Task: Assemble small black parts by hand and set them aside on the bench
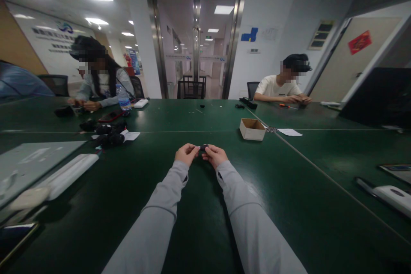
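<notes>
The left sleeve [154,218] and the right sleeve [257,222] are long, plain and pale grey, of a soft-looking cloth. Each is broad at the near end and narrows toward the far end, finishing in a cuff at the wrist. A curved line, seam or fold, crosses each forearm, with loose wrinkles on its far side. A small dark patch shows on the inner edge of each cuff, too small to identify. Beyond the cuffs, the left hand [185,154] and right hand [218,155] are bare.
</notes>
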`<state>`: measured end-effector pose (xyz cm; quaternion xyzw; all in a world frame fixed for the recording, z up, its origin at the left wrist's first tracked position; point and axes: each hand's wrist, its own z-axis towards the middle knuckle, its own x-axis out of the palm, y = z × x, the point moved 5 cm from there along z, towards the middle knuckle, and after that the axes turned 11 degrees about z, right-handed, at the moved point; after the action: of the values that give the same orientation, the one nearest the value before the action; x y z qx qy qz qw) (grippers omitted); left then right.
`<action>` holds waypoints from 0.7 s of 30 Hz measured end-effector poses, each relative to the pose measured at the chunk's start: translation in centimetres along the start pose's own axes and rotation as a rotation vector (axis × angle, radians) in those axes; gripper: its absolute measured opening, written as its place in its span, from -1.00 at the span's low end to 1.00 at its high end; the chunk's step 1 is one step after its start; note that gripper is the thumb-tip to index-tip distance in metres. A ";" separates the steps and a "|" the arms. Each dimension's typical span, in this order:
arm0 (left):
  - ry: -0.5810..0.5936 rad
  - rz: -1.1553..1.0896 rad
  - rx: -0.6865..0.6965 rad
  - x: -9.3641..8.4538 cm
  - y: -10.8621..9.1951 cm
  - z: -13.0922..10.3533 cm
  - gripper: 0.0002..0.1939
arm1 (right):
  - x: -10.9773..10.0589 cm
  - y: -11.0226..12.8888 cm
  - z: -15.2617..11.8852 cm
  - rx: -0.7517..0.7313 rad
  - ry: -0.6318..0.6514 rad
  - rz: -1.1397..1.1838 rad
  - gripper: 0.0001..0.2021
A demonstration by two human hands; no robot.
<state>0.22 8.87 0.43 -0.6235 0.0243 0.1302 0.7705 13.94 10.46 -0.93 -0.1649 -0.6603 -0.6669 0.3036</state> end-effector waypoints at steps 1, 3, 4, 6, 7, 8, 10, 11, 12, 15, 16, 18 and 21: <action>0.006 0.009 -0.011 0.0 0.0 0.0 -0.67 | 0.0 0.0 0.0 -0.008 -0.001 -0.004 -0.73; 0.005 0.034 -0.020 0.0 0.0 -0.1 -0.66 | 0.2 0.0 -0.2 -0.028 -0.002 -0.014 -0.72; -0.005 0.048 -0.020 -0.1 -0.1 -0.1 -0.65 | 0.2 0.1 -0.2 -0.039 0.001 -0.018 -0.71; -0.023 0.078 -0.017 -0.2 -0.2 -0.2 -0.63 | 0.4 0.2 -0.3 -0.054 0.009 -0.022 -0.68; -0.028 0.089 -0.016 -0.2 -0.2 -0.2 -0.63 | 0.4 0.2 -0.3 -0.057 0.013 -0.025 -0.67; -0.026 0.101 -0.019 -0.2 -0.3 -0.1 -0.62 | 0.5 0.3 -0.3 -0.058 0.017 -0.028 -0.66; -0.019 0.132 -0.029 -0.2 -0.2 0.0 -0.61 | 0.5 0.3 -0.3 -0.043 0.033 -0.038 -0.65; -0.017 0.154 -0.034 -0.3 -0.2 0.0 -0.60 | 0.5 0.3 -0.3 -0.032 0.044 -0.045 -0.65; -0.020 0.177 -0.039 -0.3 -0.1 0.1 -0.59 | 0.5 0.3 -0.2 -0.022 0.054 -0.051 -0.65; -0.045 0.232 -0.043 -0.5 -0.1 0.1 -0.55 | 0.5 0.2 -0.2 -0.014 0.074 -0.055 -0.64; -0.053 0.246 -0.041 -0.5 -0.1 0.1 -0.54 | 0.5 0.2 -0.2 -0.020 0.075 -0.056 -0.65; -0.072 0.264 -0.037 -0.6 -0.1 0.0 -0.52 | 0.6 0.2 -0.3 -0.032 0.079 -0.057 -0.65; -0.072 0.239 -0.020 -0.4 -0.1 0.0 -0.55 | 0.6 0.2 -0.3 -0.039 0.086 -0.059 -0.66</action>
<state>-0.19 8.80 0.58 -0.6188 0.0693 0.2436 0.7436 13.69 10.09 -0.44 -0.1224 -0.6383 -0.6946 0.3083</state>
